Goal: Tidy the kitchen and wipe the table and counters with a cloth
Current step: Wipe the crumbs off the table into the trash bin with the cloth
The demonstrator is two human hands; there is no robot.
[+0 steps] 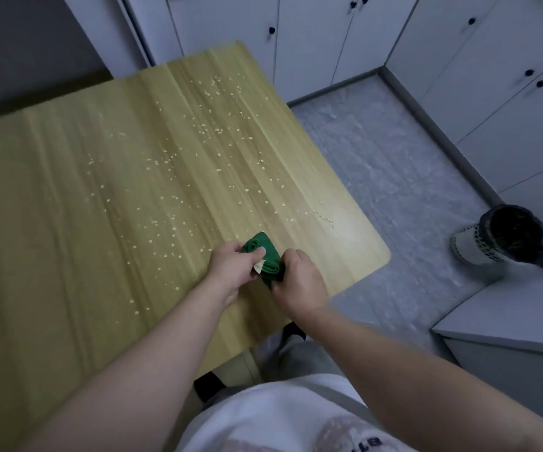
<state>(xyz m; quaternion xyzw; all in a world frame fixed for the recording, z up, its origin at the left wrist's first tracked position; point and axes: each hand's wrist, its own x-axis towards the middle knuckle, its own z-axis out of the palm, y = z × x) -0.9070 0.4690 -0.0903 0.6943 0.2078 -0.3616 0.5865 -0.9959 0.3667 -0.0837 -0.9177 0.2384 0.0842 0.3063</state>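
A large rectangular tabletop of pale yellow-green wood grain with rounded corners (pixel 68 207) fills the left and middle of the view. Behind it and along the right wall stand tall white cabinet doors with small black knobs (pixel 312 37), above a grey speckled tiled floor (pixel 377 164). At the lower right is the corner of a pale grey counter (pixel 508 308). Just beyond it on the floor is a round white waste bin lined with a dark bag (pixel 504 236), well apart from the table. The person's white shirt (pixel 279 419) shows at the bottom edge, with both bare forearms reaching forward over the table's near right part. The left hand (pixel 231 269) pinches one end of a small dark green rolled cloth (pixel 260 252), with its thumb laid on top. The right hand (pixel 299 282) has its fingers curled round the cloth's other end. The cloth is bunched into folds between the two hands, low over the tabletop near its right-hand near corner; whether it touches the wood cannot be told. A small white tag (pixel 259 266) pokes out of it by the left thumb. Many tiny pale crumbs (pixel 205 128) lie scattered over the wood, from the far right part down to the hands.
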